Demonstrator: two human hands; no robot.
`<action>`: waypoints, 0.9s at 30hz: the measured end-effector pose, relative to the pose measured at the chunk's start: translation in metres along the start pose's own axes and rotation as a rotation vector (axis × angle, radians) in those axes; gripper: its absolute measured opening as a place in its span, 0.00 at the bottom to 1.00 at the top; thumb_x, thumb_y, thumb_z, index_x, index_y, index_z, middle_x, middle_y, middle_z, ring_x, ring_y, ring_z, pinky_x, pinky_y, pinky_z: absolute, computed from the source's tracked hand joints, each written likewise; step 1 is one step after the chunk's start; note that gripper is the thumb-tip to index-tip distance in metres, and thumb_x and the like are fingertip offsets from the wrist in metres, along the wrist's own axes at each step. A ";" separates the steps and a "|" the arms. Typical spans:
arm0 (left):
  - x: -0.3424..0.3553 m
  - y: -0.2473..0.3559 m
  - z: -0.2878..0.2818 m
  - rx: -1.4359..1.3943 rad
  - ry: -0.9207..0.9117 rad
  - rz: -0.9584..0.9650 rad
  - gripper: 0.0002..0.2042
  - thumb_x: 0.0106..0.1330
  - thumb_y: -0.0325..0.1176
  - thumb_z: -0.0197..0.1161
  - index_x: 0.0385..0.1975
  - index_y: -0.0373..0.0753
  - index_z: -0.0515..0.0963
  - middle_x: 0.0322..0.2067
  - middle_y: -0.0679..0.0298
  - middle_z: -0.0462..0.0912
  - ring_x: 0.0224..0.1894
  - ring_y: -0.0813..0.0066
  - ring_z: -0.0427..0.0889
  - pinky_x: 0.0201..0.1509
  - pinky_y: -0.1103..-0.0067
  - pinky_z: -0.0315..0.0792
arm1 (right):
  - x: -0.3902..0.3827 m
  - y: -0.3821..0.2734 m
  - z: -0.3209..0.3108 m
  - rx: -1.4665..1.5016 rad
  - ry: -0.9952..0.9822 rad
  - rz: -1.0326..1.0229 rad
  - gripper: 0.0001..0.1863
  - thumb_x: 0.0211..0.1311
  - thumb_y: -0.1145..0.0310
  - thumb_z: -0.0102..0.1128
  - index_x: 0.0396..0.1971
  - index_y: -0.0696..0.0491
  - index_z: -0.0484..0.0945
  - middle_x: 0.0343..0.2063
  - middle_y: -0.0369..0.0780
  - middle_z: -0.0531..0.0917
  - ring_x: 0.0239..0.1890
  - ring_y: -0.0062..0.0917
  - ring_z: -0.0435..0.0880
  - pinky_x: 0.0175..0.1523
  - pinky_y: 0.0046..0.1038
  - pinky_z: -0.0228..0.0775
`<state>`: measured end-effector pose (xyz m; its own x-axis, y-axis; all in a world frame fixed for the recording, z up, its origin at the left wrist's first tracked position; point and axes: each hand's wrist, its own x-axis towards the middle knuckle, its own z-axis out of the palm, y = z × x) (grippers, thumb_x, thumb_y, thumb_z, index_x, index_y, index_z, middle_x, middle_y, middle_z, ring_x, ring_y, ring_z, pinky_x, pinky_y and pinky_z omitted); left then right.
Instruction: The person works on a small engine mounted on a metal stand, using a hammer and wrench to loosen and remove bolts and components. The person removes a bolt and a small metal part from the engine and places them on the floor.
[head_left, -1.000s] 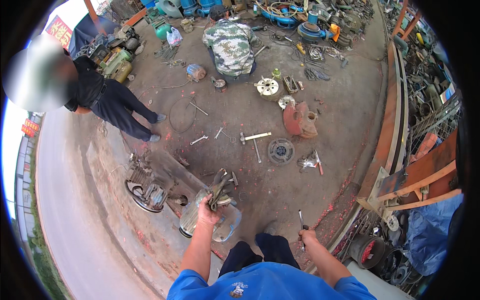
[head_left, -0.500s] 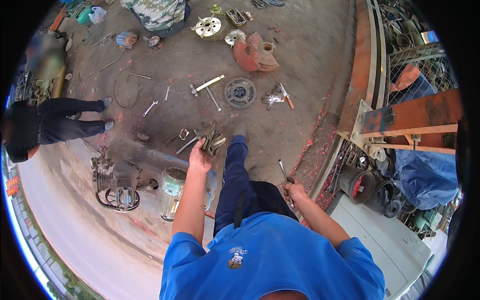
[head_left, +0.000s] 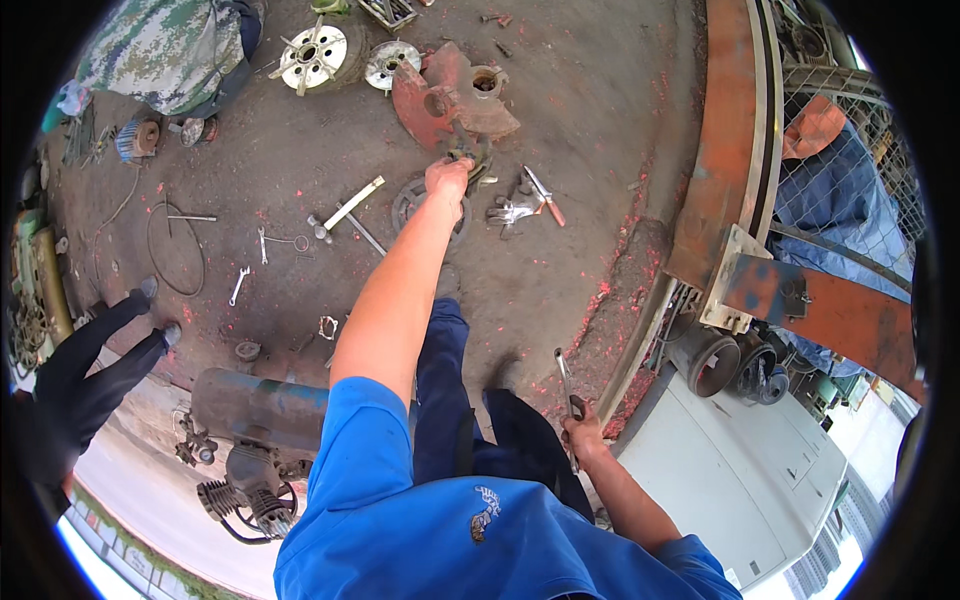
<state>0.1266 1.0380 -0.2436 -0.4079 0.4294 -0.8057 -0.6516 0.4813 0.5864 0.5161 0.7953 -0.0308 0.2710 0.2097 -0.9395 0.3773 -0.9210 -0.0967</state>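
Note:
My left hand is stretched far forward, closed on a dirty grey-green bundle of parts whose exact kind is blurred. It is over the ground just short of a reddish curved metal guard. A dark round slotted plate lies partly hidden under my left forearm. Low on the right, my right hand grips a long, slim steel wrench that points up and away from me. Grey gloves and a red-handled tool lie right of my left hand.
A hammer, a small spanner and a wire loop lie on the ground at left. White-faced wheels stand farther off. A compressor is lower left, near another person's legs. An orange steel post and pale cabinet flank the right.
My left hand has reached forward and right with the bundle, from beside my leg to near the red guard. My right hand still holds the wrench. The whole view has shifted and turned.

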 end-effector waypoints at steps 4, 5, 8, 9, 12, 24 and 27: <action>0.035 0.049 0.032 0.371 -0.068 0.162 0.30 0.58 0.42 0.73 0.58 0.33 0.75 0.52 0.52 0.82 0.56 0.57 0.79 0.60 0.67 0.71 | 0.004 -0.043 0.021 -0.032 -0.038 0.043 0.32 0.65 0.75 0.59 0.69 0.48 0.63 0.21 0.33 0.71 0.17 0.17 0.69 0.19 0.22 0.61; 0.052 0.039 0.030 0.501 0.005 0.262 0.32 0.58 0.44 0.73 0.60 0.34 0.74 0.55 0.49 0.79 0.58 0.55 0.78 0.61 0.66 0.70 | 0.007 -0.052 0.026 -0.044 -0.062 0.046 0.32 0.65 0.75 0.59 0.69 0.48 0.63 0.23 0.33 0.71 0.18 0.17 0.69 0.20 0.22 0.61; 0.039 0.014 0.031 0.742 0.088 0.244 0.42 0.58 0.53 0.70 0.69 0.37 0.64 0.64 0.41 0.67 0.68 0.46 0.66 0.71 0.63 0.62 | 0.014 -0.069 0.027 -0.031 -0.116 0.022 0.32 0.64 0.74 0.60 0.69 0.49 0.63 0.24 0.32 0.70 0.19 0.17 0.69 0.20 0.22 0.61; 0.032 -0.006 0.015 0.804 0.082 0.282 0.41 0.60 0.55 0.67 0.69 0.37 0.64 0.65 0.41 0.67 0.69 0.45 0.65 0.72 0.63 0.61 | 0.017 -0.079 0.029 -0.057 -0.131 0.006 0.32 0.64 0.74 0.60 0.69 0.49 0.63 0.24 0.32 0.70 0.19 0.17 0.69 0.20 0.22 0.61; -0.014 -0.077 -0.049 0.966 0.087 0.143 0.36 0.62 0.53 0.65 0.67 0.38 0.67 0.63 0.44 0.69 0.67 0.45 0.67 0.70 0.62 0.63 | 0.029 -0.114 0.030 -0.182 -0.164 -0.044 0.32 0.64 0.74 0.60 0.68 0.50 0.63 0.23 0.33 0.72 0.18 0.17 0.69 0.20 0.22 0.62; -0.304 -0.377 -0.249 0.344 0.834 -0.323 0.30 0.63 0.45 0.64 0.61 0.33 0.72 0.56 0.41 0.76 0.60 0.47 0.76 0.65 0.62 0.70 | 0.179 -0.145 0.075 -1.087 -0.324 -0.381 0.32 0.60 0.73 0.58 0.66 0.54 0.65 0.20 0.33 0.72 0.16 0.18 0.69 0.19 0.25 0.61; -0.363 -0.432 -0.202 0.133 0.916 -0.399 0.30 0.64 0.46 0.64 0.61 0.33 0.71 0.56 0.43 0.76 0.59 0.49 0.76 0.64 0.63 0.70 | 0.249 -0.125 0.091 -1.490 -0.314 -0.579 0.32 0.55 0.72 0.60 0.63 0.58 0.68 0.31 0.42 0.81 0.26 0.28 0.80 0.30 0.31 0.72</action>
<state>0.4270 0.5193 -0.2212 -0.5460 -0.5075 -0.6666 -0.7942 0.5668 0.2190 0.4555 0.9323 -0.2823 -0.3148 0.1519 -0.9369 0.8837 0.4073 -0.2309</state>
